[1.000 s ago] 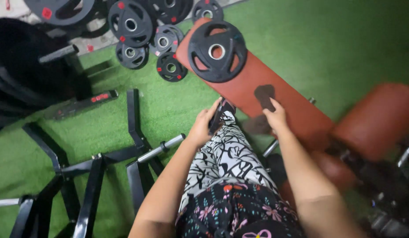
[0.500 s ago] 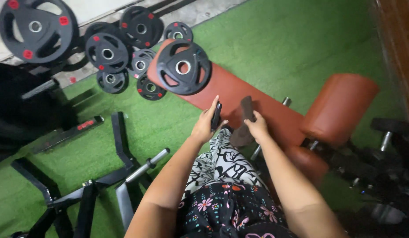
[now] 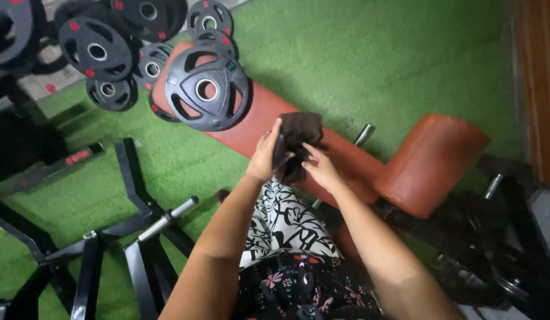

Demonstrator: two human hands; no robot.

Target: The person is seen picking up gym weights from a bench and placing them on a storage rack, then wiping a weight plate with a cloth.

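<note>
A dark brown cloth (image 3: 300,142) is bunched up between both my hands, held above a reddish-brown padded bench (image 3: 257,121). My left hand (image 3: 265,155) grips the cloth's left side, and my right hand (image 3: 322,169) grips its lower right side. A large black weight plate (image 3: 207,89) lies flat on the far end of the bench, apart from the cloth. A leg in black-and-white patterned fabric (image 3: 286,222) shows below my hands.
Several black weight plates (image 3: 97,50) with red marks lie on the floor at the top left. A black metal rack frame (image 3: 109,237) stands at the lower left on green turf (image 3: 375,59). A round reddish pad (image 3: 432,160) and dark machine parts sit at the right.
The cloth lay flat on the bench under my right hand; now both hands hold it bunched up. The view has shifted so the bench and plates sit further left.
</note>
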